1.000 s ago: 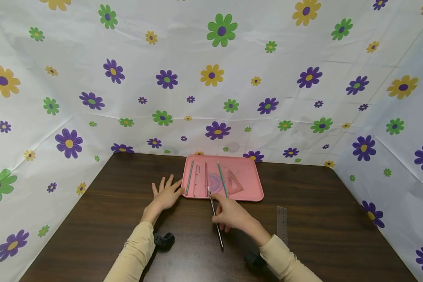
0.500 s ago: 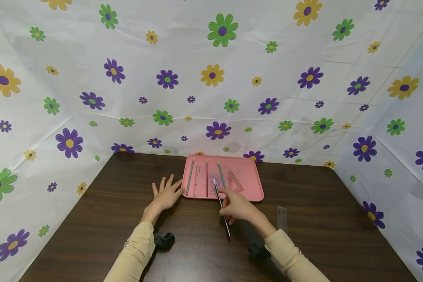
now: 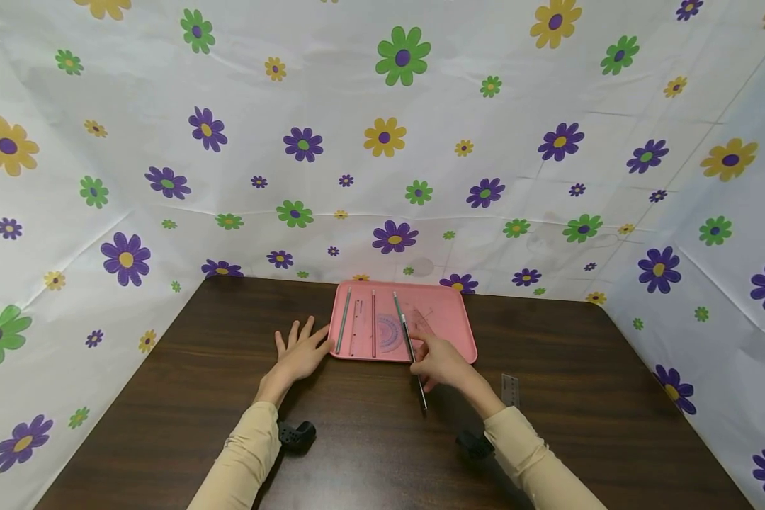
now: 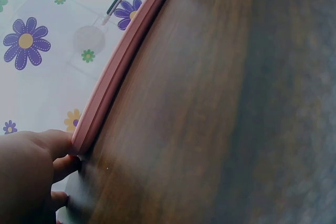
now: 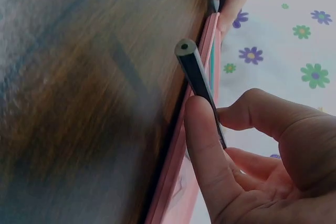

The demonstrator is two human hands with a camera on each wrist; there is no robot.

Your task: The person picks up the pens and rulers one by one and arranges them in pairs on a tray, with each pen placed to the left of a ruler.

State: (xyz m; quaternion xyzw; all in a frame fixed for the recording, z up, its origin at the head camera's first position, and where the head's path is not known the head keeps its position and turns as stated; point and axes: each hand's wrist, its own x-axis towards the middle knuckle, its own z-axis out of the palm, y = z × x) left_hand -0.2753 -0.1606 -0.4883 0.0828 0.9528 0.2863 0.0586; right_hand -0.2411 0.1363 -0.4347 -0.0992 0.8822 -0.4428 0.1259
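My right hand (image 3: 443,365) pinches a black pencil (image 3: 423,401) with a white end, between thumb and fingers. The pencil slants over the front rim of a pink tray (image 3: 451,326); its blunt, unsharpened end (image 5: 185,47) points at the right wrist camera. On the tray lie a green pencil (image 3: 343,322), a clear ruler (image 3: 355,329), a red pencil (image 3: 374,324), a protractor (image 3: 390,333) and another green pencil (image 3: 397,302), partly behind the black one. A set square (image 3: 423,322) is mostly hidden by my right hand. My left hand (image 3: 298,356), fingers spread, touches the tray's left front corner.
A clear ruler (image 3: 510,388) lies on the dark wooden table (image 3: 357,453) to the right, partly covered by the right sleeve (image 3: 516,439). A flowered cloth (image 3: 331,163) hangs behind the table, close to the tray's far edge.
My right hand has carried the black pencil rightward and farther over the tray, from near the red pencil to the right green one. The left hand stays at the tray corner.
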